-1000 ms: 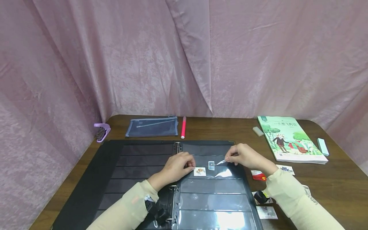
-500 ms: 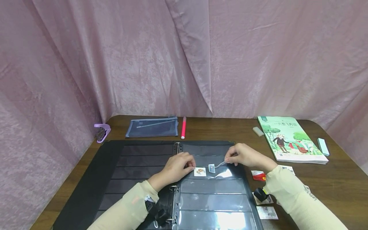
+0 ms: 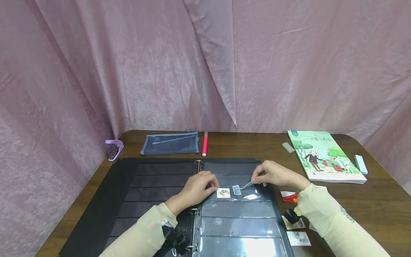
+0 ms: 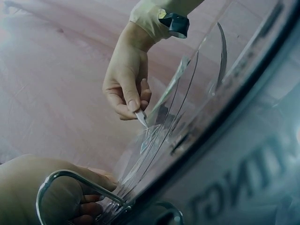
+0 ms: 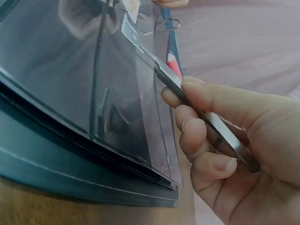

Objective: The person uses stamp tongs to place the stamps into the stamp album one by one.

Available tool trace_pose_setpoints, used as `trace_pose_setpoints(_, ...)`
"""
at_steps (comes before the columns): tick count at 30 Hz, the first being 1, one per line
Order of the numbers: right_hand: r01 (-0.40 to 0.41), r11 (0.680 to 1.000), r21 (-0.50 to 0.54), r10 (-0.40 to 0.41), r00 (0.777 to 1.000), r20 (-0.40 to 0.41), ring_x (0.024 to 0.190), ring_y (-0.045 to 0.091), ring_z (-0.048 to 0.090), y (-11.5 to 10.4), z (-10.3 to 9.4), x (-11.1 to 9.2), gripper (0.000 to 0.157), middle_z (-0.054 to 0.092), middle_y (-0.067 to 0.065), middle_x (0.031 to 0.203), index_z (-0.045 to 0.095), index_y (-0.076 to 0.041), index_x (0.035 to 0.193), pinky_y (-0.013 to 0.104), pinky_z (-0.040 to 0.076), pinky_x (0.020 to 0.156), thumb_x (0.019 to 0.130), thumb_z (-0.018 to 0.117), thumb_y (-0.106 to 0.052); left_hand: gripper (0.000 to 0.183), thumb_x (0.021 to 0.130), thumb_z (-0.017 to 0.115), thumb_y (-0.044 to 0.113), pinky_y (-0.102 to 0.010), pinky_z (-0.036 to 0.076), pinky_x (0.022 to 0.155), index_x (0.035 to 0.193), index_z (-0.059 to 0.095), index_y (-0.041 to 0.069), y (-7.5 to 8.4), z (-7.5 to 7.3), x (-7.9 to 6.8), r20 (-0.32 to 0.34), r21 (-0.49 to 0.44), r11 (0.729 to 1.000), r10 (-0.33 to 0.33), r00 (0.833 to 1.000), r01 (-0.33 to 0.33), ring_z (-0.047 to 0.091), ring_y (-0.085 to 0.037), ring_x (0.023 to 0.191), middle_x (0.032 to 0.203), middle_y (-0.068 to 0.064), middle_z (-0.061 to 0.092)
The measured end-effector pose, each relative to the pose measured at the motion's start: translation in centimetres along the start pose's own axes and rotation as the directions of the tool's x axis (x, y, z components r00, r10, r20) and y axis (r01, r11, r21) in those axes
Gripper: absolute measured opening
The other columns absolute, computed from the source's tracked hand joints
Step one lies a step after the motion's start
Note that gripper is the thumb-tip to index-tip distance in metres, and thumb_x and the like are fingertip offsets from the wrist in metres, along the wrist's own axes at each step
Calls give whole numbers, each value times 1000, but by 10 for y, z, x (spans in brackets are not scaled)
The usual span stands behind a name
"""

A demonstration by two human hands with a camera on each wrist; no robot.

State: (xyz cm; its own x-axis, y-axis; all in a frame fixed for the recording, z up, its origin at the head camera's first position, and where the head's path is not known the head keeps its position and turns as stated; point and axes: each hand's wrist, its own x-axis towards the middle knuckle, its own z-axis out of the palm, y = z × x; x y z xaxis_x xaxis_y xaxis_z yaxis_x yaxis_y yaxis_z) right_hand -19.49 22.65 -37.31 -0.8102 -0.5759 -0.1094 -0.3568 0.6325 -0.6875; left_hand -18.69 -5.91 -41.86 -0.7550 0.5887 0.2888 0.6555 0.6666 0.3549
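Note:
Metal tweezers (image 5: 213,124) are gripped in my right hand (image 3: 273,175), their tips pinching a small blue-bordered stamp (image 3: 236,190). That stamp lies slightly tilted over a pocket row on the right page of a black ring-binder album (image 3: 236,226). Just left of it, a white stamp (image 3: 223,193) with an orange-brown picture sits in the same row. My left hand (image 3: 198,185) bends over the page beside the rings, thumb and forefinger at the pocket's edge near the white stamp. In the left wrist view, its curled fingers (image 4: 91,208) pinch the clear pocket film.
Several loose stamps, including a red and white one (image 3: 289,197) and a grey one (image 3: 298,238), lie right of the album. Behind are a blue mesh pouch (image 3: 170,142), a pink marker (image 3: 204,144), an eraser (image 3: 288,147) and a green book (image 3: 325,157). A purple clip (image 3: 114,148) stands left.
The blue-bordered stamp has shifted slightly toward me and turned to a tilt, with the tweezer tips following. My left hand has stayed in place.

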Motion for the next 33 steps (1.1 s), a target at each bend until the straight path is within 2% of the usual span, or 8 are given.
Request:
trace_pose_setpoints(5,4,999,-51,-5,1000,-8,52,7,51,1,-5,-1,12,63,7,67,69,-7,81,21,44,50,82,63,-17,9,78,68,21,-17,38,61,78,60,26,0,0,0,-2,-2,1000,3,1000,-3,47,-1,73,75,13,53)
trace_pose_setpoints(14,11,998,-58,-13,999,-41,52,7,52,-2,-4,1,13,65,8,71,69,-7,82,21,44,50,83,62,-18,10,78,68,21,-17,38,61,77,59,26,-1,0,0,-8,3,1000,4,1000,-4,47,-1,72,74,13,52)
trace_pose_setpoints(23,-2,998,-67,0,1000,-27,50,9,51,-4,-1,3,10,61,5,65,68,-7,79,20,42,49,81,63,-15,10,78,68,21,-17,38,61,77,59,26,0,2,1,-8,11,1000,8,1000,-8,47,-1,73,74,13,53)
trace_pose_setpoints(33,0,998,-61,0,1000,0,52,9,52,-6,-5,2,11,64,9,70,69,-7,82,21,44,51,83,61,-15,10,78,68,22,-16,37,62,77,59,26,-1,1,1,-3,7,1000,6,1000,-6,47,-1,72,74,14,52)
